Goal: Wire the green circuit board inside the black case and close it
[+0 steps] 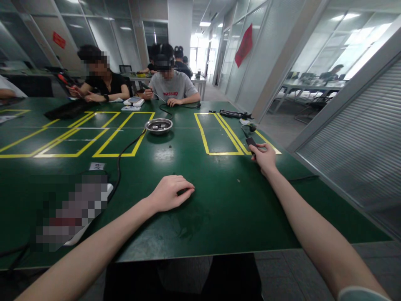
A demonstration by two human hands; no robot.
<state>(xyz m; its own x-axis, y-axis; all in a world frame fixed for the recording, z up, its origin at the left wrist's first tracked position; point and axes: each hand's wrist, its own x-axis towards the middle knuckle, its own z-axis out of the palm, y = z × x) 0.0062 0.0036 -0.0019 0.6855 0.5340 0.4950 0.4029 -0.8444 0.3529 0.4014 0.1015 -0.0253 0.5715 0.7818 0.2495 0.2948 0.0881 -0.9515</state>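
Right hand grips a black block over the counter's right side; left hand curls loosely

The right hand [265, 158] reaches out over the right part of the green counter [216, 200], thumb and fingers closed around a black block [251, 145]. That block is near the right-hand yellow tape outlines [224, 153]; a thin dark part seems to run from its far end, too blurred to make out. The left hand [172, 193] is at the near middle of the counter, palm down and loosely curved, its fingers close together. The thumb leaves a small gap below the forefinger; whether the tips touch cannot be told, and nothing shows in its grasp.

A round metal bowl [158, 132] stands farther off, left of the right hand, with several shiny and dark pieces [160, 126] inside it, too small to identify. Beyond the black block, a small pale packet [247, 122] lies beside a dark, slender stand-like object [233, 113].

Near left, a partly pixelated white-edged object [108, 193] lies on the counter, with a black cable [119, 167] passing just beside it and running toward the bowl. At the far side, a co-worker in a grey shirt [171, 87] holds a slim dark tool [146, 87]; to the left sits another person in black [117, 85].
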